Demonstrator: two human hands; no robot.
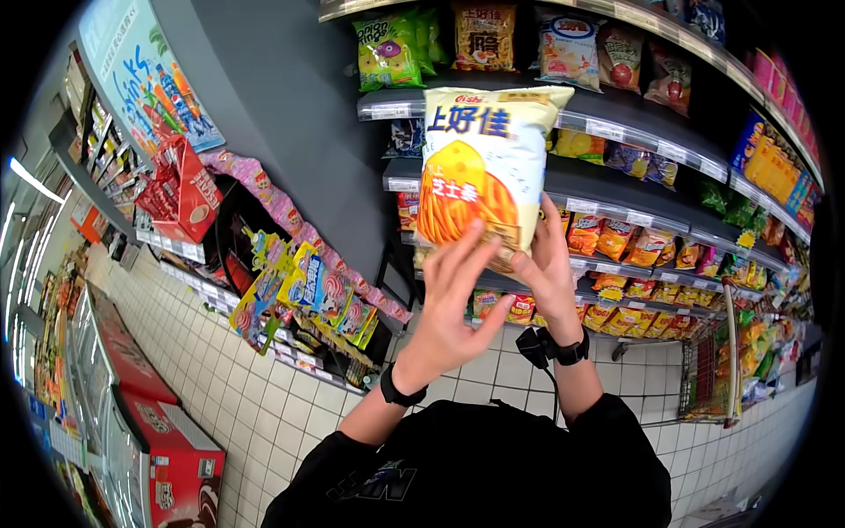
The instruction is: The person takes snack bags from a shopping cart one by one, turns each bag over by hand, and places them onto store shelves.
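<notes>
A cream and white bag of cheese-flavoured snack sticks (480, 167) is raised in front of the shelves, its printed front facing me. My right hand (550, 273) grips its lower right corner, thumb on the front and fingers behind. Fingers apart, my left hand (449, 308) is at the bag's lower front edge; the fingertips overlap the print, and I cannot tell how firmly they touch it. Both wrists wear black bands, and a small black device with a cable sits by the right one.
Snack shelves (616, 132) with bagged chips curve across the back and right. A shopping cart (709, 361) stands at the right. On the left are a hanging candy display (312, 286), a red box of sachets (189, 194) and a red freezer (167, 458).
</notes>
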